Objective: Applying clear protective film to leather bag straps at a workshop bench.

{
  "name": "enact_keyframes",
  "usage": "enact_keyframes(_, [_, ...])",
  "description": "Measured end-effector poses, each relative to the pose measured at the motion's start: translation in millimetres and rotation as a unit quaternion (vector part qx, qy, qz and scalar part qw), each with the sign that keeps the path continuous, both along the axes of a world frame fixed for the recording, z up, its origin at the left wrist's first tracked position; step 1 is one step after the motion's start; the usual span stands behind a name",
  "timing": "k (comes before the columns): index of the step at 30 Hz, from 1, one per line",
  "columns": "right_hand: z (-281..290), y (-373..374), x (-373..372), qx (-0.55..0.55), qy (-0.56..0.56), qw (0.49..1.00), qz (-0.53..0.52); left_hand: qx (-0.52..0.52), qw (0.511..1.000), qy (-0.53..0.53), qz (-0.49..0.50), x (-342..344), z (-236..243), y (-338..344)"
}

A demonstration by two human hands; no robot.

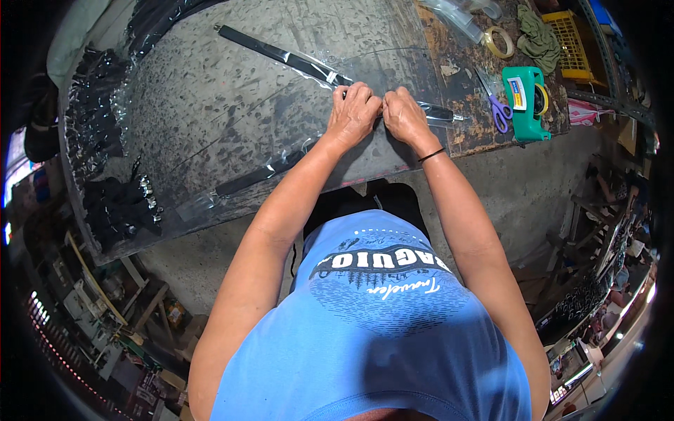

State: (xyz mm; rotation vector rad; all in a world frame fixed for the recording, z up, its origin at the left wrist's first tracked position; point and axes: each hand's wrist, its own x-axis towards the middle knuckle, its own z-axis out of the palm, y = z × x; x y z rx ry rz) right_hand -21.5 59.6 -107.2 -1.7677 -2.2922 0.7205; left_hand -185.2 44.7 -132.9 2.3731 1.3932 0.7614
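Note:
A long flat black strip (pixel 277 54) in clear plastic runs slantwise across the table, its far end up and to the left. My left hand (pixel 353 117) and my right hand (pixel 406 118) come together over its right part, their fingers bent and closed on it. What the fingertips pinch is partly hidden beneath them. Past my right hand, a black end in clear plastic (pixel 439 112) sticks out to the right. Nearer to me, a second black strip (pixel 254 181) in clear plastic lies along the table's front edge, partly behind my left forearm.
Black pieces in shiny plastic (pixel 98 133) are heaped along the table's left side. On the right lie purple-handled scissors (pixel 500 112), a green tape dispenser (pixel 523 119), a tape roll (pixel 498 42) and a crumpled cloth (pixel 537 38). Beyond them sits a yellow crate (pixel 567 45).

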Motion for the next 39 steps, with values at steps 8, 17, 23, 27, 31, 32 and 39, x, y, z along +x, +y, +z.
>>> enact_keyframes(8, [3.0, 2.9, -5.0, -0.043, -0.023, 0.999, -0.016, 0.065, 0.990, 0.124, 0.006, -13.5, 11.5, -43.4])
enact_keyframes(17, [-7.7, 3.0, 3.5, -0.043, -0.011, 0.999, -0.026, 0.025, 0.977, 0.212, 0.020, -0.8, 9.2, -44.7])
enact_keyframes(23, [7.3, -18.5, 38.4, 0.076, 0.111, 0.989, -0.069, 0.017, 0.977, 0.212, 0.013, 5.8, 12.6, -42.1])
enact_keyframes(27, [16.2, -42.9, 36.6, 0.117, 0.045, 0.992, 0.026, 0.011, 0.981, 0.195, 0.020, 7.2, 14.3, -42.0])
enact_keyframes(31, [13.4, -47.9, 24.1, 0.099, -0.039, 0.991, 0.082, -0.001, 0.983, 0.182, 0.027, 7.8, 15.9, -42.3])
enact_keyframes(32, [12.9, -48.2, 22.3, 0.098, -0.066, 0.990, 0.080, -0.001, 0.983, 0.183, 0.025, 7.7, 16.2, -41.8])
enact_keyframes(39, [13.4, -45.9, 20.8, 0.071, -0.104, 0.989, 0.077, 0.000, 0.993, 0.076, 0.085, -22.6, 22.4, -49.8])
